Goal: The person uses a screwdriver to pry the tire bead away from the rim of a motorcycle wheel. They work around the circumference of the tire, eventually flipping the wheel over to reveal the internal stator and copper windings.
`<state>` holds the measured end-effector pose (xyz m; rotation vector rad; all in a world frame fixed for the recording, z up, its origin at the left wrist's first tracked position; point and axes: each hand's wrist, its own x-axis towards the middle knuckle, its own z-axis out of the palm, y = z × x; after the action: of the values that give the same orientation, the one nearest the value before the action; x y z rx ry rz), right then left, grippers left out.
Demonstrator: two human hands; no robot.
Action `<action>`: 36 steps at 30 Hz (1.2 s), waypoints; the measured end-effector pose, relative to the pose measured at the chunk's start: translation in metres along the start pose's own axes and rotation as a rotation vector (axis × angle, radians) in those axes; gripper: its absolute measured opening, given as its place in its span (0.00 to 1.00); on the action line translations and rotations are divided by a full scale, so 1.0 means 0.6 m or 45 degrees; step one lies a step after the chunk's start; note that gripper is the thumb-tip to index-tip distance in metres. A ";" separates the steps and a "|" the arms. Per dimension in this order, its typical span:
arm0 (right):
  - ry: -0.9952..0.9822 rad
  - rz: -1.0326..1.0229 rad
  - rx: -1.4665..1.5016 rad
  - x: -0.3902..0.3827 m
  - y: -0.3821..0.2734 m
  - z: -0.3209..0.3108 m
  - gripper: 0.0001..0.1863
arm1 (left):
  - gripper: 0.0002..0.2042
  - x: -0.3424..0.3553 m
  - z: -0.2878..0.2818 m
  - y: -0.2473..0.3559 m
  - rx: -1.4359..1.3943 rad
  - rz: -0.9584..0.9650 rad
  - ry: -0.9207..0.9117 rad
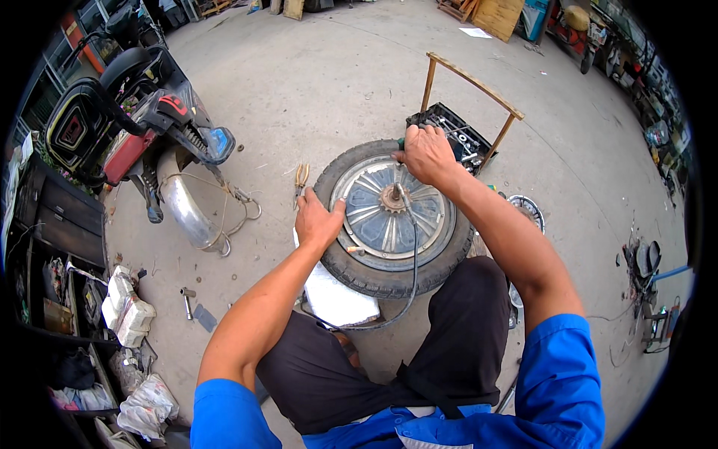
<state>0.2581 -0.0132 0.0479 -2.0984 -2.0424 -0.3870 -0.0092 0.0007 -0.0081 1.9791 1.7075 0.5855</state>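
A motor wheel with a black tyre [370, 276] lies flat before me, with a central sprocket [393, 200] and a black cable running off it. My left hand [320, 218] grips the tyre's left side, thumb on the sidewall and fingers curled at the edge. My right hand [428, 156] is closed around a dark green object [401, 144], apparently a tool handle, at the upper tyre edge; most of it is hidden. Yellow-handled pliers [301, 174] lie left of the tyre. A white board [336, 303] shows under the wheel, near my knees.
A scooter [127, 142] stands at the left. A toolbox [464, 133] with a wooden frame handle sits beyond the wheel. A socket tool [188, 301] lies on the concrete floor. Cluttered shelving [66, 232] lines the left; cords and hardware [645, 266] lie at the right.
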 end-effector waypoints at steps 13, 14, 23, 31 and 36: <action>-0.111 0.100 0.029 0.004 -0.012 -0.012 0.26 | 0.39 -0.001 -0.002 0.000 0.026 -0.029 -0.005; -0.155 0.071 0.043 0.008 -0.004 -0.013 0.26 | 0.39 -0.001 -0.002 0.001 0.028 -0.027 -0.007; -0.177 -0.166 0.027 0.031 0.010 -0.042 0.20 | 0.42 -0.001 -0.009 0.005 -0.019 -0.033 -0.063; -0.110 -0.330 0.350 0.070 -0.009 -0.045 0.19 | 0.38 -0.003 -0.008 0.003 -0.004 -0.041 -0.028; -0.157 -0.468 0.408 0.073 -0.029 -0.017 0.18 | 0.41 -0.001 -0.010 0.008 -0.037 -0.038 -0.059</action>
<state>0.2411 0.0256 0.0706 -1.5995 -2.3781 0.0260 -0.0091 0.0000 -0.0005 1.9294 1.6883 0.5470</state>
